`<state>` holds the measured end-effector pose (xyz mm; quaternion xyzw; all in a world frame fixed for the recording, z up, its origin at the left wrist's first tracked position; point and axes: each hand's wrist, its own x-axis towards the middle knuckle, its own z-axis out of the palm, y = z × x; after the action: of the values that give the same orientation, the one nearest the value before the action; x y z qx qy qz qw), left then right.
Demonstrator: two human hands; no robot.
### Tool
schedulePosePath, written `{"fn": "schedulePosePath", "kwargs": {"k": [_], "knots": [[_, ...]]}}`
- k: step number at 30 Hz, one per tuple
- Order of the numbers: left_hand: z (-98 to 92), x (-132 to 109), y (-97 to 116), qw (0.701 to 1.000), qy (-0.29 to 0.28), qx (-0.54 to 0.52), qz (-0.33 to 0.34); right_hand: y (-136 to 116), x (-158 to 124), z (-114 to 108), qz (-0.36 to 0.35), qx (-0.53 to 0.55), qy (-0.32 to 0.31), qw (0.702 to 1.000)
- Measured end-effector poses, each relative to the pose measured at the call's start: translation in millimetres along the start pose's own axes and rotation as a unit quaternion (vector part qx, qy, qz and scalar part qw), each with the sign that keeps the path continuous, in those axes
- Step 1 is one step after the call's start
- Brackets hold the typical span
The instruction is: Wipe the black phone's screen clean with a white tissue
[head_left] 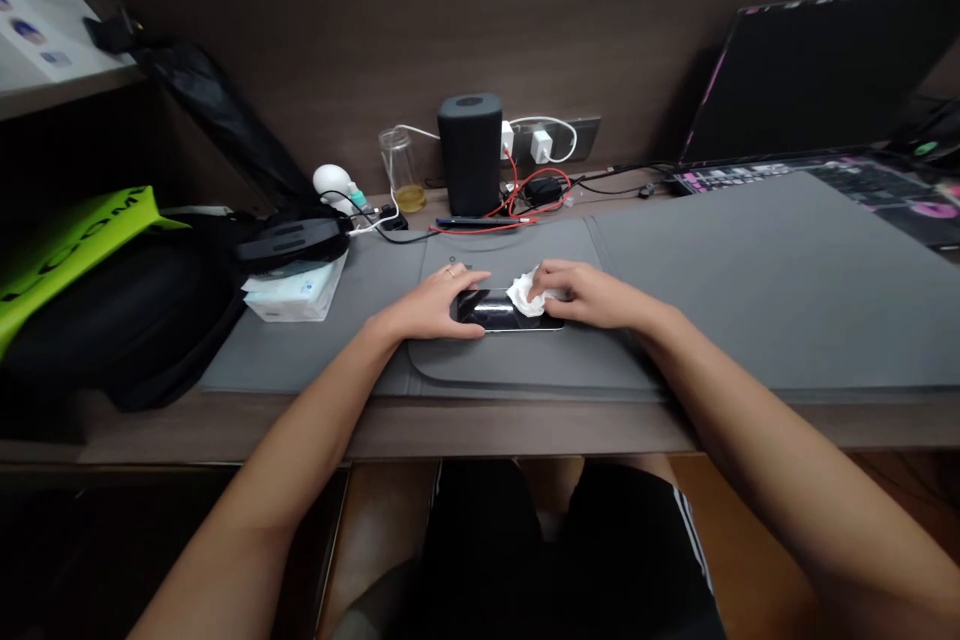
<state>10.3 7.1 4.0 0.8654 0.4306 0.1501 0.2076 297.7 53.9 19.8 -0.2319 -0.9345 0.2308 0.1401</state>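
Note:
A black phone (501, 312) lies screen-up on a grey desk mat (750, 300) in the middle of the desk. My left hand (431, 302) rests on the phone's left end, its fingers curled over the edge and holding it still. A ring shows on one of its fingers. My right hand (581, 292) is closed on a crumpled white tissue (526, 292) and presses it onto the right part of the phone's screen.
A dark cylindrical speaker (470, 152), a glass (400, 168), chargers and red cables (536, 190) stand at the back. A tissue pack (296, 292) and a black bag (127, 320) with a green item lie at left. An open laptop (832, 90) sits at right.

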Motion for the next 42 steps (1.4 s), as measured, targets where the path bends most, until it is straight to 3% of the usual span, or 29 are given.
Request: {"fn": "schedulePosePath", "kwargs": {"k": [9,18,31,42], "knots": [[1.2,0,2,0.999,0.0,0.048,0.026,-16,-4,8,-0.014,0.01,-0.01,1.0],[0.2,0,1,0.999,0.001,0.044,0.022,-8,-6,12,0.023,-0.017,0.042,0.999],[-9.5,-2,-18,0.999,0.02,0.03,0.022,-7,-9,11,0.039,-0.025,0.051,0.998],[-10.5,-6,-7,0.998,0.023,0.052,0.022,-3,-6,18,0.039,-0.023,0.073,0.996]]}}
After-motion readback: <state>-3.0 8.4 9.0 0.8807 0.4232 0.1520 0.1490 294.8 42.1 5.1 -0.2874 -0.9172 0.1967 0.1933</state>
